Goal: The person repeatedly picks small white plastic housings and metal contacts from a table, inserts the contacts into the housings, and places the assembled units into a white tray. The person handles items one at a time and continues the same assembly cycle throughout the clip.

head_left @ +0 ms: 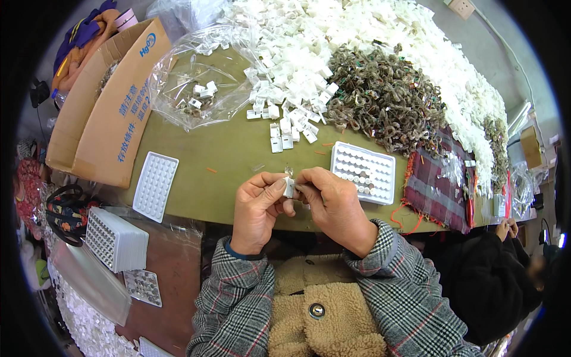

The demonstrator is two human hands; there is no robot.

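Observation:
Both hands meet over the front edge of an olive-green table point(226, 149). My left hand point(257, 208) and my right hand point(333, 205) pinch one small white plastic part point(289, 187) between their fingertips. Just right of my right hand lies a white dimpled tray point(363, 172) partly filled with small pieces. Loose white plastic parts point(284, 130) lie on the table beyond my hands. Behind them sits a heap of brownish curled wire pieces point(383, 98).
A large mound of white parts point(357, 30) covers the far table. A clear plastic bag point(199, 89) and an open cardboard box point(104, 101) sit at left. An empty white tray point(156, 185) lies front left, stacked trays point(116, 239) below it. Another person's hands point(507, 228) work at right, near a plaid cloth point(437, 184).

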